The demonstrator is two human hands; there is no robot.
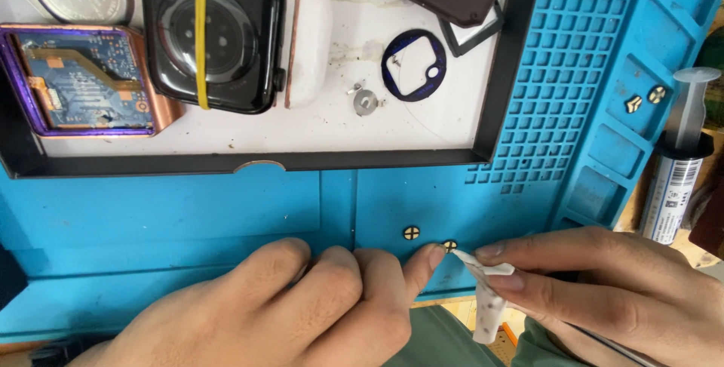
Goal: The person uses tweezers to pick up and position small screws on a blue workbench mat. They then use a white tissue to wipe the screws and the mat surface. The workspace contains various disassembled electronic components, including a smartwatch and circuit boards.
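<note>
My left hand (pixel 302 307) rests curled on the blue silicone work mat (pixel 188 216), its fingertip pressing a small thing against a white wipe (pixel 486 299) at the mat's front edge. The wipe, dotted with dark specks, is pinched between thumb and fingers of my right hand (pixel 603 291). Two small brass cross-head screws (pixel 411 233) lie on the mat just above the fingertips. What sits under the left fingertip is hidden.
A black-framed white tray (pixel 302 162) holds a black smartwatch back (pixel 215 35) with a yellow band over it, a copper-edged watch case with a blue circuit board (pixel 79 80), a dark ring gasket (pixel 413 65) and a small metal part (pixel 365 101). A syringe (pixel 679 156) lies at right.
</note>
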